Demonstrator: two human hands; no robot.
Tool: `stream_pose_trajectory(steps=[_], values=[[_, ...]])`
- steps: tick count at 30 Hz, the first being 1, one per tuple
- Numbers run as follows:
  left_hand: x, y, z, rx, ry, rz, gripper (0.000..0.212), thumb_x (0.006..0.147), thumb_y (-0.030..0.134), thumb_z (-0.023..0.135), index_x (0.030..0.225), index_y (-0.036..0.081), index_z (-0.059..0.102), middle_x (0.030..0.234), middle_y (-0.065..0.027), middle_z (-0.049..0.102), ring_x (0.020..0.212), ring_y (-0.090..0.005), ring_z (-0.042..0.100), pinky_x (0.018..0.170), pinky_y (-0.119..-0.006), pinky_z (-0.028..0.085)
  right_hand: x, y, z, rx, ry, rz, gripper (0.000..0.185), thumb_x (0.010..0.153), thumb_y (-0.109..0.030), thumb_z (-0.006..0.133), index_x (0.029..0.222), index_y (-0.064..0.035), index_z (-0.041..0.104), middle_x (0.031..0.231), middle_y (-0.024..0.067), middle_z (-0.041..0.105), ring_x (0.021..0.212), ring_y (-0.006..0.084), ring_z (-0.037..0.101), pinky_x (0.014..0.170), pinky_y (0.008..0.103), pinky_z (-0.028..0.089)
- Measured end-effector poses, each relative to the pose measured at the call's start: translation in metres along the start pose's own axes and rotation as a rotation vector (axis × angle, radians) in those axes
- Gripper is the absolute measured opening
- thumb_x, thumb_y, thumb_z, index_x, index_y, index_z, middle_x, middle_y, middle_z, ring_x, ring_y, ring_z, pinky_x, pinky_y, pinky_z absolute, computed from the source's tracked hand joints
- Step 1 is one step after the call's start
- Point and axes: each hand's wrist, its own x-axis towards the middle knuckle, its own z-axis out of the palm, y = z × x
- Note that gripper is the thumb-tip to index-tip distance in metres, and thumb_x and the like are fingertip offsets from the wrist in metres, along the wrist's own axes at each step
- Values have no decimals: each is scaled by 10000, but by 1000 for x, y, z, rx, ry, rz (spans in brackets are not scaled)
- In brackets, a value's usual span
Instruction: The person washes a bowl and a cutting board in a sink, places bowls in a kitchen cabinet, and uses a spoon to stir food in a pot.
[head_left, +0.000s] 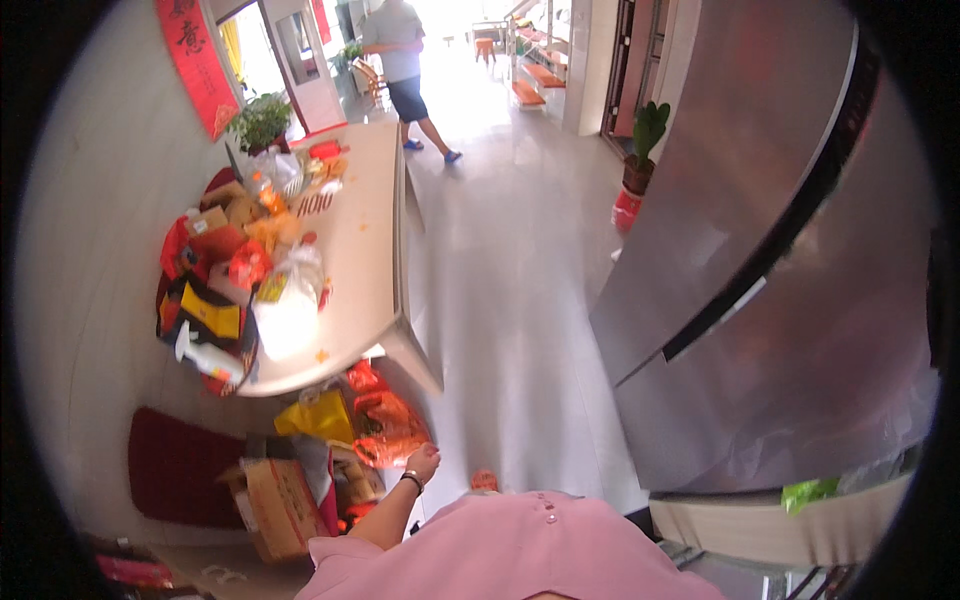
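Note:
My left hand (425, 461), with a dark bracelet at the wrist, hangs low in front of me with its fingers loosely curled. I see nothing in it. In the picture it is nearest to an orange plastic bag (390, 427), which lies on the floor below the table; whether they touch is unclear. Left of the hand stands an open cardboard box (281, 506), and behind the bag is a yellow bag (319, 416). My right hand is out of view. Ahead of me lies a stretch of pale tiled floor (510, 322).
A cream table (360, 240) along the left wall bears bags, boxes and a white spray bottle (210, 360). A dark red chair (184, 469) stands nearer. On the right rises a large grey refrigerator (720, 247); a potted plant (640, 161) stands beyond it. Farther off, a person (397, 52) walks.

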Motion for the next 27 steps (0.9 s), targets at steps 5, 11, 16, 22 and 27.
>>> stream_pose_trajectory(steps=[5, 11, 16, 22, 27], values=[[121, 129, -23, 13, -124, 193, 313, 797, 245, 563, 1057, 72, 585, 908, -121, 659, 856, -223, 632, 768, -332, 492, 53, -95, -14, 32, 6, 45, 388, 891, -331, 459, 1130, -28, 495, 950, 122, 557, 733, 224, 560, 640, 360, 503], [248, 269, -40, -11, -302, 370, 293, 837, 281, 557, 1050, 81, 587, 881, -100, 661, 829, -204, 634, 759, -316, 493, 164, -198, -52, -49, -58, 173, 414, 888, -343, 455, 1151, -24, 485, 979, 128, 558, 755, 234, 561, 648, 362, 502], [313, 366, -78, -246, -363, 220, 278, 917, 251, 471, 1028, 22, 581, 870, -42, 639, 810, -131, 594, 750, -283, 476, 272, -295, -109, -259, -135, 117, 437, 886, -353, 452, 1168, -21, 476, 1003, 133, 558, 772, 243, 563, 655, 364, 500], [290, 607, -218, -510, -483, 964, 249, 939, 146, 434, 916, -33, 605, 904, -114, 598, 910, -222, 582, 827, -336, 455, 361, -618, -170, 157, 114, -273, 274, 838, -262, 455, 979, -59, 573, 774, 80, 536, 615, 230, 528, 560, 400, 500], [330, 709, -292, -764, -581, 1298, 275, 924, 145, 405, 897, -41, 605, 901, -140, 607, 934, -257, 588, 840, -351, 448, 392, -837, -175, 1, -7, -592, 194, 776, -117, 444, 829, -59, 622, 662, 105, 555, 576, 190, 570, 480, 385, 502]])
